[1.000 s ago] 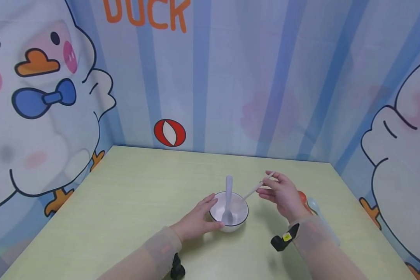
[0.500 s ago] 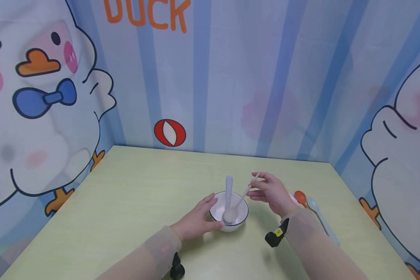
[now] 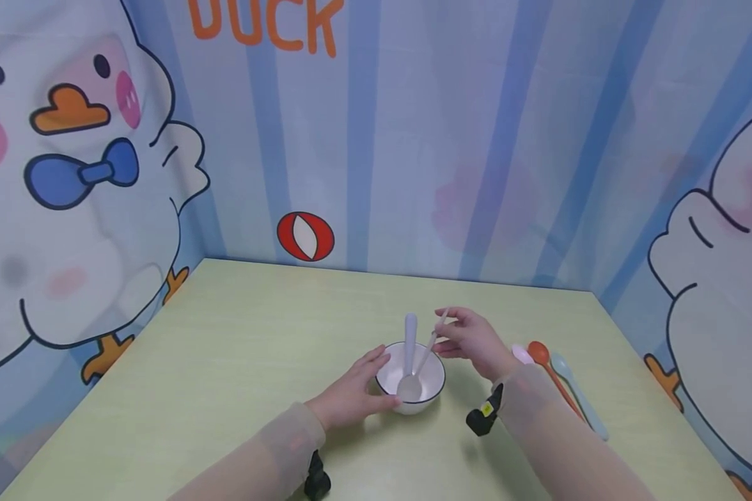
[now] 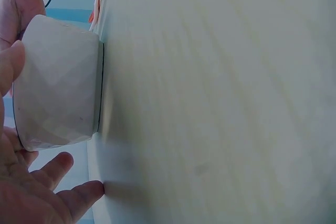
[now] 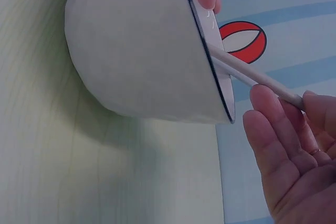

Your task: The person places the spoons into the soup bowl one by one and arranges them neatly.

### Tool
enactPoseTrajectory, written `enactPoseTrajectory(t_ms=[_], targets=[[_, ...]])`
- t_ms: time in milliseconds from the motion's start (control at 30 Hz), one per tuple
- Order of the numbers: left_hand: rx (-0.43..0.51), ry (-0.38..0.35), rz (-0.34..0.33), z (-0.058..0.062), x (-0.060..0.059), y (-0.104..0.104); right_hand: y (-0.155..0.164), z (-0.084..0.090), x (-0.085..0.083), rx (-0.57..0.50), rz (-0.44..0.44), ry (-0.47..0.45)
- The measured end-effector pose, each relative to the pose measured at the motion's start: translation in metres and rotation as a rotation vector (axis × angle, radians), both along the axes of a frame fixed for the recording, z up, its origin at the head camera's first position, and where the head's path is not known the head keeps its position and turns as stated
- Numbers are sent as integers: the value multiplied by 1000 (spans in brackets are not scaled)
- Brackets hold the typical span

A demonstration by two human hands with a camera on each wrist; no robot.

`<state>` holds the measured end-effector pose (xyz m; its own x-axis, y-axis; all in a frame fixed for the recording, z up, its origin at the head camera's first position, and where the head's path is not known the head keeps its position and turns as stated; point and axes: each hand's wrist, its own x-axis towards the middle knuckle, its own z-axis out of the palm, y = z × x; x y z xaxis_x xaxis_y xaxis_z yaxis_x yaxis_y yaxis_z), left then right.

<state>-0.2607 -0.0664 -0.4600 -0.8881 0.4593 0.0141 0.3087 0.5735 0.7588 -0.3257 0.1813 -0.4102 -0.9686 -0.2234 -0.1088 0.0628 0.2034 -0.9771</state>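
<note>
A white bowl [image 3: 416, 409] with a dark rim stands on the table, and my left hand [image 3: 354, 395] steadies it from the left, thumb at the near rim and fingers at the far side. Inside leans a lavender spoon [image 3: 410, 335], handle up. My right hand [image 3: 471, 342] is just right of the bowl, pinching the upper handle of a pale off-white spoon [image 5: 262, 80] between thumb and fingers. That spoon's head lies low inside the bowl, over the lavender spoon's head in the head view. The left wrist view shows the bowl's faceted side [image 4: 58, 87].
Right of the bowl, beside my right forearm, lie a pink spoon [image 3: 521, 354], an orange spoon [image 3: 540, 353] and a light blue spoon [image 3: 579, 396]. The pale yellow table [image 3: 276, 327] ends at a striped cloth backdrop [image 3: 401, 139] with duck pictures.
My right hand has moved left, bringing the off-white spoon farther into the bowl and more upright. The pink spoon has come into view. My left hand and the bowl have stayed put.
</note>
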Motion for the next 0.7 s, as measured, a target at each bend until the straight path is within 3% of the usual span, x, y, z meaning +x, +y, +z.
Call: enactPoseTrajectory(t_ms=[367, 700], targets=[[-10, 1, -2, 0, -1, 1, -6, -3, -7, 101, 47, 43], [2, 0, -7, 0, -1, -1, -19, -10, -14, 151, 3, 61]])
